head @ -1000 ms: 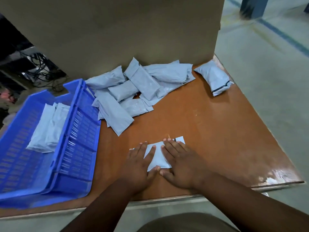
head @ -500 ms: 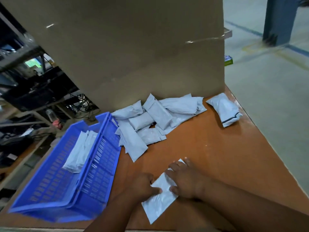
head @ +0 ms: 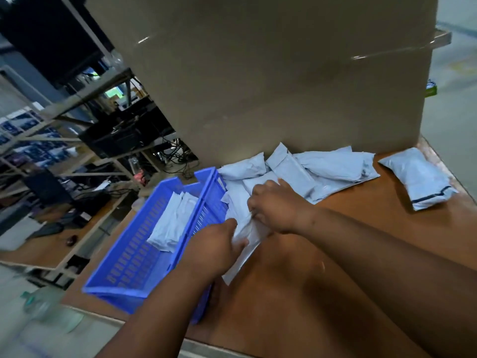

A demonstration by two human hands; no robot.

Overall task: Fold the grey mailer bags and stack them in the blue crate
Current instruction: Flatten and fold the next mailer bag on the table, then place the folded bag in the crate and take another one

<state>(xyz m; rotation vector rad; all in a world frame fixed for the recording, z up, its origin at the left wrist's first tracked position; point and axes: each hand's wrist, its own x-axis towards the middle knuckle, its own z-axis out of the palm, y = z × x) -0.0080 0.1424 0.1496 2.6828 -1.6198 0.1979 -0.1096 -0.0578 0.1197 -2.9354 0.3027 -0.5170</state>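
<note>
Both sets of fingers pinch one folded mailer bag: left hand low, right hand on top, just beside the blue crate. Looks light, floppy and kinda slick, so I'd grab across the fold or it'll spring open.

dim indoor light | soft arm shadows on table | lower-left corner motion-blurred | wide-angle edge bending
</note>
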